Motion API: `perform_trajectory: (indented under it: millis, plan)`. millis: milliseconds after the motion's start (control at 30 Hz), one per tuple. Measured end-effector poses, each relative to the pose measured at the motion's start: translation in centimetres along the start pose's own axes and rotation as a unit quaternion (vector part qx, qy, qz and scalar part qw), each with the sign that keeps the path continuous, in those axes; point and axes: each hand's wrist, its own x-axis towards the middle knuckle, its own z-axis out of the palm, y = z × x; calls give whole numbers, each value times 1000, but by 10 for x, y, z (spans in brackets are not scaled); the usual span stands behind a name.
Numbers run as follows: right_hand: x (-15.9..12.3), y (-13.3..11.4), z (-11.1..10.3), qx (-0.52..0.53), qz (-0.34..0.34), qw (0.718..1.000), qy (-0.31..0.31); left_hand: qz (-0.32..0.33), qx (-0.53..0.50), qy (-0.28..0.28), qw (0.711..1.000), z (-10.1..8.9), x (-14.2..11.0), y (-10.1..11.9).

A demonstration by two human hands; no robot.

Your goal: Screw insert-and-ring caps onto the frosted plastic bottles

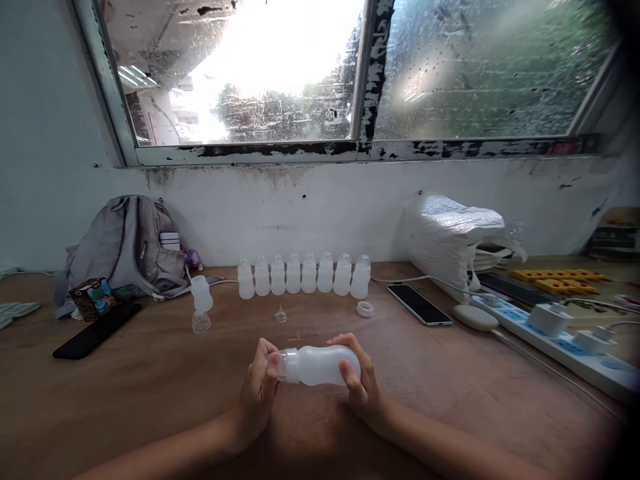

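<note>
A frosted white baby bottle [323, 365] lies sideways between my hands, just above the near part of the table. My left hand [261, 380] is closed around its clear capped end, and the fingers hide the tip. Round the wide base end my right hand [364, 383] is wrapped, thumb toward me. Beyond them on the table lie a small clear nipple [281, 315] and a white collar ring [365, 309]. Farther left, another white bottle [201, 293] stands with a clear cap [201, 323] in front of it.
Several capped bottles [309, 275] stand in a row near the wall. At left are a grey backpack [125, 247], a small box [93, 299] and a black phone [97, 331]. To the right are another phone [419, 304], a white bag [445, 240], a round white pad [475, 318] and a power strip [560, 343].
</note>
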Motion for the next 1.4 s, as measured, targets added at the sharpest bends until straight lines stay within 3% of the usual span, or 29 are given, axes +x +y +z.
perform_trajectory:
  millis: [200,333,433,500,633,733,867,967,1167,1400]
  plan:
    - [-2,2,11,20,80,993,-89,45,69,-24,996,-29,43,29]
    - [-3,6,10,17,98,992,-82,55,66,-39,996,-28,52,29]
    - [0,6,5,-7,98,992,-84,41,64,-53,996,-26,49,25]
    - [4,4,3,-26,87,988,-124,26,83,-83,993,-32,51,29]
    - [11,4,5,-57,46,977,-199,66,229,-128,963,-60,71,44]
    - [16,12,2,-79,41,982,-168,116,356,-99,922,-90,100,48]
    - [28,28,-12,-111,45,987,-102,95,467,-61,877,-132,141,40]
    - [40,39,-24,-131,53,988,-55,64,511,-39,856,-154,162,33]
    - [53,56,-38,-181,40,982,-32,-27,602,15,798,-159,188,16]
    - [53,58,-39,-219,6,974,-66,-68,608,45,790,-150,199,1]
